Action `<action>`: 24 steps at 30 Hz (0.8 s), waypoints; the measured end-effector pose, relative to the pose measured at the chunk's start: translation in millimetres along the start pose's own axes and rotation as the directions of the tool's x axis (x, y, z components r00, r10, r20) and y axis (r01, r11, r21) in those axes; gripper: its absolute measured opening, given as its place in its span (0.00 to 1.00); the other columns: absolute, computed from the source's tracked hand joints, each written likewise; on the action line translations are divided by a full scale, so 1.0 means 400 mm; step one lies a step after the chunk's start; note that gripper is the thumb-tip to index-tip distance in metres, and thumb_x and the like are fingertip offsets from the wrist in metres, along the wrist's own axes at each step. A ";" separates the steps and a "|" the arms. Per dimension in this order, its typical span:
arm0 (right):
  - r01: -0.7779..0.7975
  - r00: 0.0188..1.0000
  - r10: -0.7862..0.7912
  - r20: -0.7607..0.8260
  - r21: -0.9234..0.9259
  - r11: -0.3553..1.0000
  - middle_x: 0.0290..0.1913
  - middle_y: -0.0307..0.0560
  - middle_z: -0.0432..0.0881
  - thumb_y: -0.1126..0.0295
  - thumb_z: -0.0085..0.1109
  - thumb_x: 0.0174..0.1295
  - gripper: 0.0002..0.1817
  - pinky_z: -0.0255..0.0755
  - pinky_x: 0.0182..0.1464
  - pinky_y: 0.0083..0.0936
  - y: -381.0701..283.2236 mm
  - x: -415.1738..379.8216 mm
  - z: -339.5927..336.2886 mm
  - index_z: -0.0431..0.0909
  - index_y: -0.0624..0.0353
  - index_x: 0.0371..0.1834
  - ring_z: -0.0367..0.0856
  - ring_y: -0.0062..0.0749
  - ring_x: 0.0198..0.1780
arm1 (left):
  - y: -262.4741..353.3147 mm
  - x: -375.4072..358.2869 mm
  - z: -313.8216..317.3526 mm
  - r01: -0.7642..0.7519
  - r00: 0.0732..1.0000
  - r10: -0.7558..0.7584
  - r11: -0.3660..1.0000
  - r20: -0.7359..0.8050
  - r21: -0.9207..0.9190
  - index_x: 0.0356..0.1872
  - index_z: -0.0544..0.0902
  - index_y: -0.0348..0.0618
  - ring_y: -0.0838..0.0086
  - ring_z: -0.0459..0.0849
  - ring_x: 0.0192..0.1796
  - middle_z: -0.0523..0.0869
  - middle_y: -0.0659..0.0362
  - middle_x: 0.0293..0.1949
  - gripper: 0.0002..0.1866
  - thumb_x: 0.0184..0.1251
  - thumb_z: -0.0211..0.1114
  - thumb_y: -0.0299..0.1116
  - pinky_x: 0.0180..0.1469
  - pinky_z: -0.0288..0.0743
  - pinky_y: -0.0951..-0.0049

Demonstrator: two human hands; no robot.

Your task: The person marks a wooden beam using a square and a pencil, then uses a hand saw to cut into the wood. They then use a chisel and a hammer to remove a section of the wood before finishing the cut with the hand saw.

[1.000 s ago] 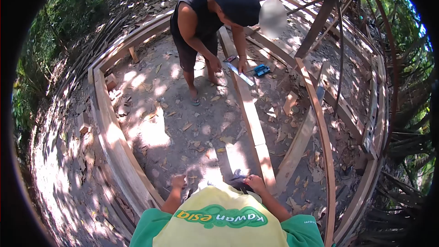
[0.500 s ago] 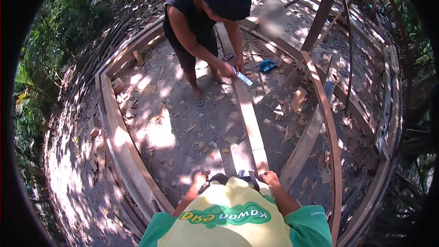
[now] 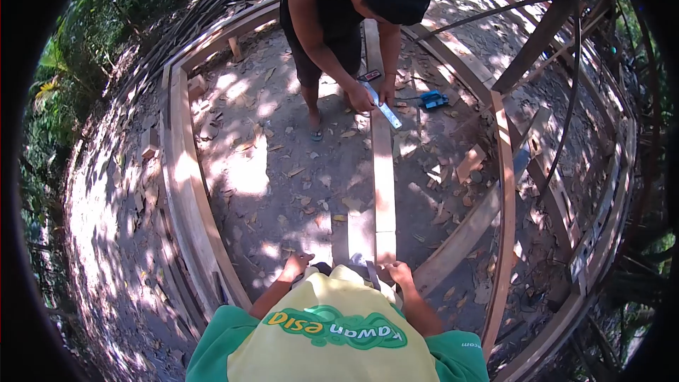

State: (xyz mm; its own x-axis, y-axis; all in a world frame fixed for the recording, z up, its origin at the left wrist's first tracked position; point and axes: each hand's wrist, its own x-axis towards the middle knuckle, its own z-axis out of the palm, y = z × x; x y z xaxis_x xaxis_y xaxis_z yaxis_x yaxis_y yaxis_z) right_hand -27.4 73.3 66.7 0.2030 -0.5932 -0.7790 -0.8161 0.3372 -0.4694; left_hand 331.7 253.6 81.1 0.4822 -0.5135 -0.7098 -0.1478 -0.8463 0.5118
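A long wooden beam [image 3: 383, 191] runs away from me, its near end close to my body. At that end is my right hand [image 3: 400, 274], fingers closed on the beam's edge. My left hand [image 3: 298, 264] hangs beside my left knee, fingers curled, with nothing visible in it. Farther along, another person [image 3: 322, 28] bends over the same beam. That person's hands hold a silver metal ruler or square [image 3: 386, 112] against the wood. A small dark red-and-black object [image 3: 370, 76] lies on the beam near those hands.
A blue power tool [image 3: 433, 100] rests on the ground right of the beam. Timber frames stand at left [image 3: 189, 177] and right [image 3: 506, 191], and a loose plank [image 3: 460, 237] slants between. A dark pole [image 3: 544, 35] leans at upper right. Leaves and wood scraps litter the dirt.
My view has turned, so the scene sits lower and the far parts shift right. The other person leans over the beam with the metal piece as before. My hands stay in nearly the same places.
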 end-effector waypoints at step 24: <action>0.312 0.950 -0.232 0.209 -0.570 0.760 0.83 0.51 0.47 0.51 0.64 0.63 0.46 0.70 0.71 0.49 0.022 0.068 0.063 0.52 0.52 0.81 0.71 0.56 0.72 | 0.007 -0.096 -0.038 0.136 0.987 -0.136 0.991 -0.079 -0.009 0.39 0.90 0.41 0.62 0.88 0.40 0.90 0.50 0.34 0.22 0.67 0.68 0.53 0.49 0.78 0.61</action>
State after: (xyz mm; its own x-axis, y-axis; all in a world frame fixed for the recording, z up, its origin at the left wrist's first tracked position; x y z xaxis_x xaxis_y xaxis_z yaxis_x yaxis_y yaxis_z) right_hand -15.4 78.6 31.0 0.4957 -0.4890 -0.7178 -0.8656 -0.3456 -0.3623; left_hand 326.2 273.0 117.1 0.5650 -0.3803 -0.7322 -0.0731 -0.9070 0.4147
